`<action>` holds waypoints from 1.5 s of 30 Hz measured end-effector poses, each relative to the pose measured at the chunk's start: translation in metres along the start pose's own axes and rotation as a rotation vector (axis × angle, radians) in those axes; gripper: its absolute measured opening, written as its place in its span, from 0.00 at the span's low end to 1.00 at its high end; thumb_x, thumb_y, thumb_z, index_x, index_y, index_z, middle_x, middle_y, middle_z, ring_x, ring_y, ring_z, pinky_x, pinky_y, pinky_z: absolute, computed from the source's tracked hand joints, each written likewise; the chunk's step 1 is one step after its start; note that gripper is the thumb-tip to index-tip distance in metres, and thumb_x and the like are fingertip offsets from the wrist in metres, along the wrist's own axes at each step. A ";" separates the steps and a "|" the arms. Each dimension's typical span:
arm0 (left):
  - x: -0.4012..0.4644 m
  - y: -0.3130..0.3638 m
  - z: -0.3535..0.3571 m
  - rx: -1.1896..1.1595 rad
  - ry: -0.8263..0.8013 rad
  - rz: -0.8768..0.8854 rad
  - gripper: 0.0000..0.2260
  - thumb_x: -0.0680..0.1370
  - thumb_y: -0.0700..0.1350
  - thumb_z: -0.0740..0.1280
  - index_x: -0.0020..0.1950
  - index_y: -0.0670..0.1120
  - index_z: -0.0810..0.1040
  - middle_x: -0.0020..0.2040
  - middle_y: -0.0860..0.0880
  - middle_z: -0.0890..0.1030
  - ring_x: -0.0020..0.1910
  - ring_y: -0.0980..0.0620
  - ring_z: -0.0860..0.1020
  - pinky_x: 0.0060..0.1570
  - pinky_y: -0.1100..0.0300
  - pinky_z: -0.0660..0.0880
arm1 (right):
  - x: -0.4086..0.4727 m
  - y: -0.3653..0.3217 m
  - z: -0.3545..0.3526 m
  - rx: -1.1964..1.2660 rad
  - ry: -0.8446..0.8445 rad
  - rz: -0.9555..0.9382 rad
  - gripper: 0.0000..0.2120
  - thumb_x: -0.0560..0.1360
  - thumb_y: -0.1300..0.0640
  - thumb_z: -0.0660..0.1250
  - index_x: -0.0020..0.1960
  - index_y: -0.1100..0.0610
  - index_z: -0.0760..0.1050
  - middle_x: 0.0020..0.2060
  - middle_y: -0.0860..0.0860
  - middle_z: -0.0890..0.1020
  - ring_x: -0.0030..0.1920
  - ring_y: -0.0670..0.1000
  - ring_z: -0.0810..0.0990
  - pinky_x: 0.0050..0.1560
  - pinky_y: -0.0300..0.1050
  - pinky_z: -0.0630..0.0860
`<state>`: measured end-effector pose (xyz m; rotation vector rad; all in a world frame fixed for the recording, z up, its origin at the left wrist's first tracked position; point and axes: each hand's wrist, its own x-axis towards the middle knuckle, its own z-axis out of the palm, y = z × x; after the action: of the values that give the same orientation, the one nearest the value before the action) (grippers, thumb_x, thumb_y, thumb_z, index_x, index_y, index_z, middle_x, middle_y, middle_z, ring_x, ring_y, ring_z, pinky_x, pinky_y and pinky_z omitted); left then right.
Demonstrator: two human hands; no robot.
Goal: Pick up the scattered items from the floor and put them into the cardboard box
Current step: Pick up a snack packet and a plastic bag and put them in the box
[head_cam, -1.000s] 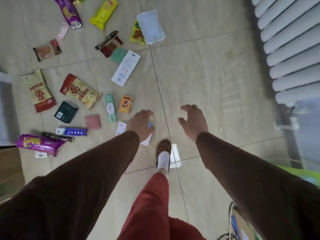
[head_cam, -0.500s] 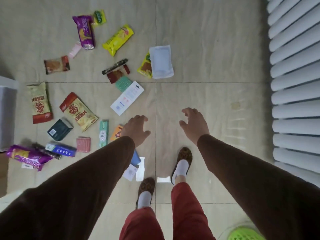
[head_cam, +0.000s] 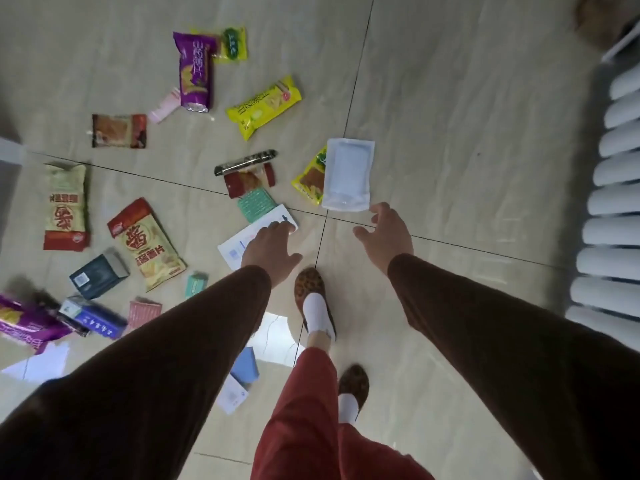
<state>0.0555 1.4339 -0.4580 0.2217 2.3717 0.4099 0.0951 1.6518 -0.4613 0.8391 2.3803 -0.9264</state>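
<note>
Both hands out over the tiled floor, holding nothing. Left hand loosely spread above a white card; right hand relaxed, just near of a white pouch.

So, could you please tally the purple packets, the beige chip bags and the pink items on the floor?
Purple packets: 2
Beige chip bags: 2
Pink items: 2
Total: 6

Two hands, two purple packets.
</note>
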 end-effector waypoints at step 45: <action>0.180 -0.105 0.085 -0.255 0.015 -0.421 0.17 0.75 0.57 0.71 0.50 0.44 0.82 0.50 0.44 0.80 0.52 0.44 0.77 0.46 0.54 0.72 | 0.273 -0.044 0.104 -0.140 -0.377 -0.119 0.13 0.77 0.51 0.67 0.59 0.53 0.76 0.50 0.50 0.83 0.50 0.55 0.81 0.52 0.49 0.77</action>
<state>-0.0238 1.4043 -0.6663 -0.3929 2.2726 0.5017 -0.1108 1.6533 -0.6735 0.4292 2.1505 -0.8638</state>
